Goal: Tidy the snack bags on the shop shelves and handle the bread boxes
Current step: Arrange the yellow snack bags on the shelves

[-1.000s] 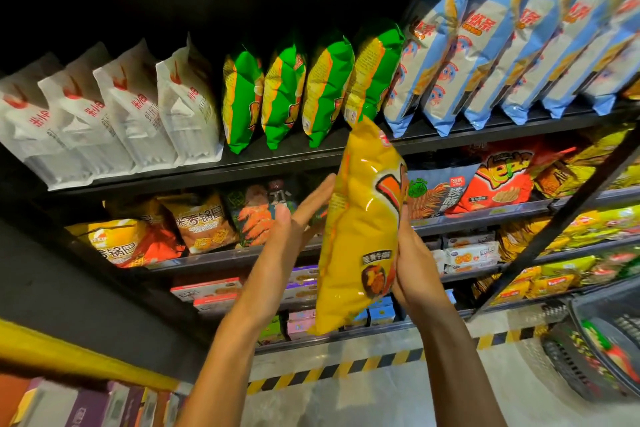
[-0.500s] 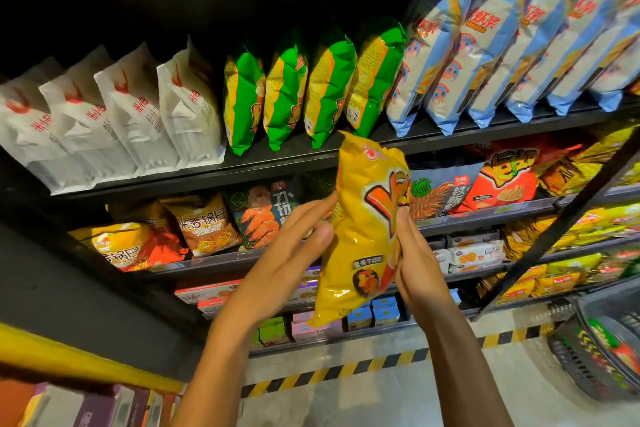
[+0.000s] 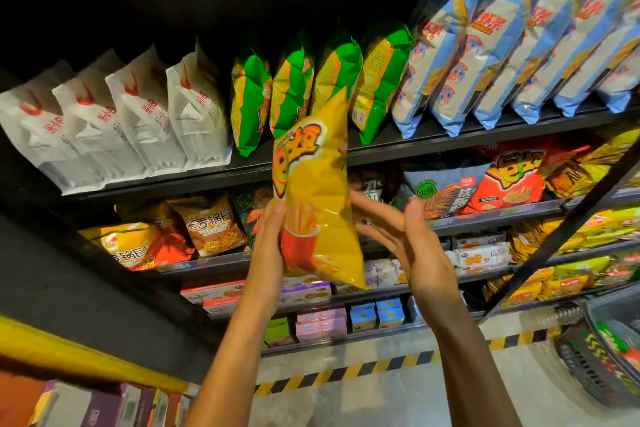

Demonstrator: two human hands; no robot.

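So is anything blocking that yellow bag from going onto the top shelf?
Yes. The yellow bag, held by the left hand, sits right before the green bags, which fill that stretch of the top shelf with no visible gap.

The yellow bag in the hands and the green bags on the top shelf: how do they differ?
The yellow bag is held in the air, its front facing the camera; the green bags stand in a leaning row on the top shelf, edge-on. The yellow bag is alone; the green bags number four. Both kinds are glossy, puffed snack bags with some yellow.
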